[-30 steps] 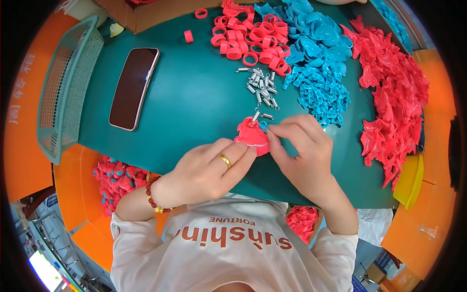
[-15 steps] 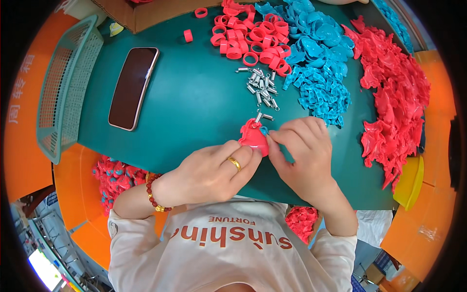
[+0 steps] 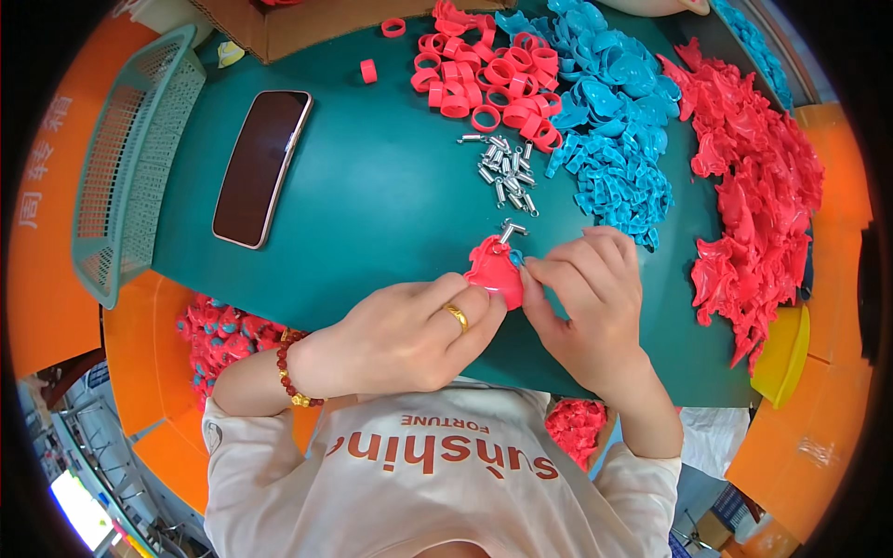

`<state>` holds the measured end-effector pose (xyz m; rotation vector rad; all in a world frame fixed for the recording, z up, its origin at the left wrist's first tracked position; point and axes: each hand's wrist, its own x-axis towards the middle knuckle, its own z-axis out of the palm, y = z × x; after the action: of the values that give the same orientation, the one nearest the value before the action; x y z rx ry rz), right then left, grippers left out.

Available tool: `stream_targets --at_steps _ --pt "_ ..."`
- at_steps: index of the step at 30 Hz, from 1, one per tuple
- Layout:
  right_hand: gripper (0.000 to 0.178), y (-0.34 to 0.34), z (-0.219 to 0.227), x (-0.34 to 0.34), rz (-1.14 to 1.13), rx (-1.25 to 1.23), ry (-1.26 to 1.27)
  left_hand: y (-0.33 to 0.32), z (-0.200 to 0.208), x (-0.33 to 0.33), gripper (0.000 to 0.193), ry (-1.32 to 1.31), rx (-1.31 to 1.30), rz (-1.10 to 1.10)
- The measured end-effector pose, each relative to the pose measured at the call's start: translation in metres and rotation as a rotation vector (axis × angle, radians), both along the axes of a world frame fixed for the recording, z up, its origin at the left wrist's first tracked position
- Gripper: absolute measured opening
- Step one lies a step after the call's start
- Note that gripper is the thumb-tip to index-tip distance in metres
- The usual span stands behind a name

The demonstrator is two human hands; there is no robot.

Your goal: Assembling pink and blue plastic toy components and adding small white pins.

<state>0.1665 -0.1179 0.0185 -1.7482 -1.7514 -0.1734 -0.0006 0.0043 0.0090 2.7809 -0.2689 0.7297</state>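
Note:
My left hand (image 3: pixel 409 330) is closed, pinching a red plastic shell (image 3: pixel 496 272) by its near edge above the green table. A small blue plastic piece (image 3: pixel 517 259) sits at the shell's right edge. The thumb and forefinger of my right hand (image 3: pixel 591 302) pinch that piece against the shell. At the shell's far end, a metal spring (image 3: pixel 510 232) touches it or lies just beyond; I cannot tell which. More small metal springs (image 3: pixel 507 167) lie loose on the table past my fingers.
Red plastic rings (image 3: pixel 488 74), blue shells (image 3: pixel 619 79), small blue pieces (image 3: pixel 623 191) and red shells (image 3: pixel 749 186) form piles farther off. A phone (image 3: pixel 263 167) lies left, beside a green basket (image 3: pixel 130 167). An orange bin (image 3: pixel 139 349) holds red-and-blue parts; a yellow container (image 3: pixel 783 353) is at right.
The view has shifted slightly. Both hands stay at the red shell, and the right fingertips remain pressed on the blue piece at its edge.

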Motion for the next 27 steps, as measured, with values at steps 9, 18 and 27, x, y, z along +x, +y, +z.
stream_targets --at_steps 9,18,27 --pt "0.022 -0.008 0.009 0.028 0.179 -0.818 1.455 0.014 0.003 -0.003 0.034 -0.111 -0.008 -0.148" --pt "0.016 -0.005 0.01 -0.005 -0.001 -0.422 1.566 0.006 0.007 -0.001 0.045 0.087 -1.472 0.03" --pt "0.02 0.06 0.006 0.144 -0.432 0.075 -0.266 0.013 0.004 0.004 0.058 0.363 -2.286 0.047"
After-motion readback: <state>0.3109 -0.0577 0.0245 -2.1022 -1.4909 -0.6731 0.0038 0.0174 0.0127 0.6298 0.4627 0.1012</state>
